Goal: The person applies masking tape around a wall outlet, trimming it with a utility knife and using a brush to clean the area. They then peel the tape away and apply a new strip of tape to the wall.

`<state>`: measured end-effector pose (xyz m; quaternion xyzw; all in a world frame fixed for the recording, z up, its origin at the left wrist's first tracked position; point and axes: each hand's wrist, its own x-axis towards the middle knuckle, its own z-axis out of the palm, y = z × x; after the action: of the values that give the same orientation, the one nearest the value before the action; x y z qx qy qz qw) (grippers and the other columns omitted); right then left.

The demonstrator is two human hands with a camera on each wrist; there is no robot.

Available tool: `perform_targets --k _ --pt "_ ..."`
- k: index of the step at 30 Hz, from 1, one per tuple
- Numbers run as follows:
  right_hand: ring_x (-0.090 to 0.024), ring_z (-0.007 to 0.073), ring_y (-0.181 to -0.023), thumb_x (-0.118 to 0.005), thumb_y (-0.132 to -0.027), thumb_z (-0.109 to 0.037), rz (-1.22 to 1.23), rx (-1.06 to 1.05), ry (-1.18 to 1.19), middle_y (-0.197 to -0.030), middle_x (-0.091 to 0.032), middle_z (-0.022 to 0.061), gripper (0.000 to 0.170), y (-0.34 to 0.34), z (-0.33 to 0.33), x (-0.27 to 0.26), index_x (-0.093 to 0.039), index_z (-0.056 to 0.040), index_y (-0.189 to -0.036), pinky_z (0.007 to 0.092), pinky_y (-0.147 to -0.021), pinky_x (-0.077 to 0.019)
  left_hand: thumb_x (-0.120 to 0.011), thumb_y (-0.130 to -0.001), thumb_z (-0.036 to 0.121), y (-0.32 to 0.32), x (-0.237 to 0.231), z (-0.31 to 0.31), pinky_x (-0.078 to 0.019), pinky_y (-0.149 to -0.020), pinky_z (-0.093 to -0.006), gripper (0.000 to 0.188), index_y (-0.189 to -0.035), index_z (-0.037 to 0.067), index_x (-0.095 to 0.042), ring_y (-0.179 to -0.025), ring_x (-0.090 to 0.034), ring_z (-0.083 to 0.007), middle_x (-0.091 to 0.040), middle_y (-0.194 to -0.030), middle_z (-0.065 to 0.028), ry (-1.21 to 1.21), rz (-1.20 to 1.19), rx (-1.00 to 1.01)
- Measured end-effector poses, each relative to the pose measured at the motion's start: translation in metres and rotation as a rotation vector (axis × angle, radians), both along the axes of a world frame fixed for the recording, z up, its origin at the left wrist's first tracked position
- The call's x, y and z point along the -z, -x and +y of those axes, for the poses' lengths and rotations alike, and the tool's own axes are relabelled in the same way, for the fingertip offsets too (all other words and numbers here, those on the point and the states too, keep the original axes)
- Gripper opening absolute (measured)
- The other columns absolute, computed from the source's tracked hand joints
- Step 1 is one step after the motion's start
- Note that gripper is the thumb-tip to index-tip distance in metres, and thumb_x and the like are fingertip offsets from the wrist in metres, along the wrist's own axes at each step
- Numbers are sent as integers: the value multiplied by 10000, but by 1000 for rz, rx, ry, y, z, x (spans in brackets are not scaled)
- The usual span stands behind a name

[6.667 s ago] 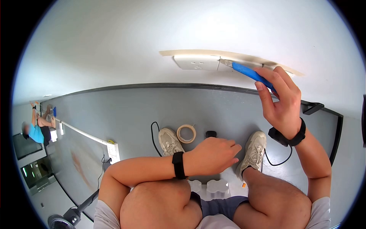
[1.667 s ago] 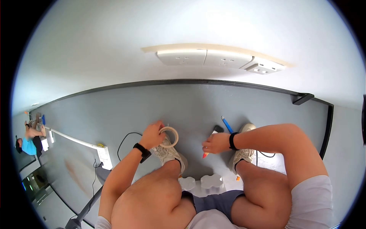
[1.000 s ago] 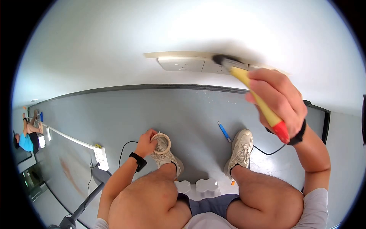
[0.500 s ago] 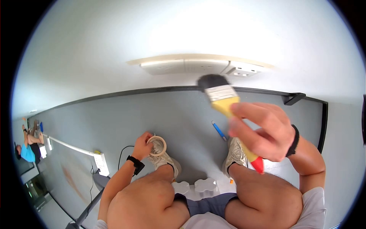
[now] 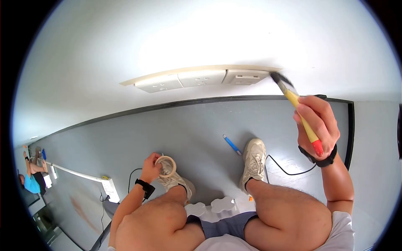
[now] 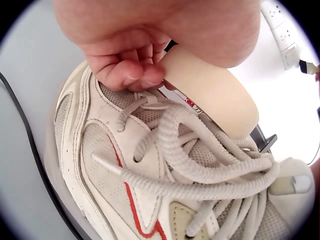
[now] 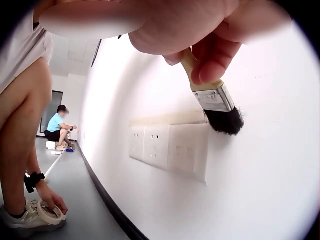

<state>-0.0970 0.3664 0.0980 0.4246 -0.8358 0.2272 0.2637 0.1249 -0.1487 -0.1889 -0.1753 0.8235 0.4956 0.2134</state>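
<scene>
My right hand (image 5: 320, 123) grips a paintbrush (image 5: 293, 98) with a yellow, red-tipped handle and black bristles. Its bristles (image 7: 225, 121) are at the right end of a row of white wall sockets (image 5: 201, 78), close by the wall in the right wrist view. A strip of masking tape (image 5: 197, 68) runs along the sockets' upper edge. Low on the left, my left hand (image 5: 150, 168) holds a roll of masking tape (image 5: 173, 168) over the left shoe; in the left wrist view its fingers curl at the edge of the roll (image 6: 212, 92).
A blue utility knife (image 5: 231, 144) lies on the grey floor beside the right shoe (image 5: 254, 161). Black cables (image 5: 289, 172) run near both feet. A black skirting (image 5: 176, 105) borders the wall. Another person (image 7: 60, 125) sits far along it, near a power strip (image 5: 109, 190).
The utility knife went from my right hand to the floor, and that hand took the paintbrush. The brush moved along the sockets to their right end. My left hand took the tape roll.
</scene>
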Motion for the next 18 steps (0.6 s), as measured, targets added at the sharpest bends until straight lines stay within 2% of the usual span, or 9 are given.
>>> perform_targets --k 3,6,8,9,11,12,14,15,18 --pt "-738 280 -837 -864 -792 96 -165 89 78 -1101 -724 180 376 -28 8 4 -742 -2 -1134 362 -680 -616 -606 -843 -50 2 -2 0 -544 -713 -350 235 -1065 3 -663 -747 -669 -186 -728 -837 -95 33 -5 25" --pt "-726 301 -854 -822 -848 67 -554 11 118 -1136 -708 141 318 -58 4 28 -739 -18 -1143 373 -705 -616 -616 -843 -52 4 0 0 -558 -736 -340 243 -1075 1 -667 -771 -688 -180 -736 -848 -93 32 -7 28" --pt "-730 326 -866 -772 -886 40 -720 -42 108 -1167 -700 126 255 -71 1 63 -736 -43 -1125 396 -731 -617 -622 -844 -52 0 6 -1 -567 -752 -334 246 -1079 0 -670 -787 -700 -176 -743 -858 -89 14 -5 16" --pt "-730 326 -866 -772 -886 40 -715 -24 133 -1167 -700 126 255 -76 -2 83 -736 -43 -1125 396 -731 -617 -623 -846 -54 -2 12 -5 -573 -773 -327 256 -1091 0 -673 -807 -709 -172 -751 -878 -86 28 5 38" --pt "-720 357 -864 -720 -930 -13 -970 -112 10 -1162 -695 128 137 -84 -10 127 -713 -46 -1063 455 -763 -606 -618 -854 -50 1 5 -6 -579 -813 -315 269 -1115 -14 -672 -845 -719 -166 -767 -928 -85 31 14 72" --pt "-720 357 -864 -720 -930 -13 -977 -96 41 -1162 -695 128 137 -90 -15 150 -713 -46 -1063 455 -763 -606 -618 -854 -50 3 2 -4 -579 -813 -315 269 -1115 -14 -672 -845 -719 -166 -767 -928 -85 48 5 100" --pt "-714 379 -872 -693 -953 -72 -1063 -360 -249 -1158 -687 148 72 -103 -24 186 -684 -33 -1012 500 -793 -586 -605 -862 -46 3 2 -2 -575 -810 -311 257 -1110 -22 -670 -854 -712 -162 -766 -946 -87 15 2 29" --pt "-714 379 -872 -693 -953 -72 -1073 -348 -230 -1158 -687 148 72 -110 -31 190 -684 -33 -1012 500 -793 -586 -605 -862 -46 4 0 -3 -575 -810 -311 257 -1110 -22 -670 -854 -712 -162 -766 -946 -87 23 -8 47" --pt "-708 404 -881 -722 -981 -171 -1093 -512 -321 -1125 -682 162 171 -127 -49 190 -663 -14 -1009 515 -797 -580 -591 -871 -40 2 2 -1 -570 -804 -309 241 -1099 -27 -668 -855 -700 -155 -761 -956 -82 -19 -45 16"
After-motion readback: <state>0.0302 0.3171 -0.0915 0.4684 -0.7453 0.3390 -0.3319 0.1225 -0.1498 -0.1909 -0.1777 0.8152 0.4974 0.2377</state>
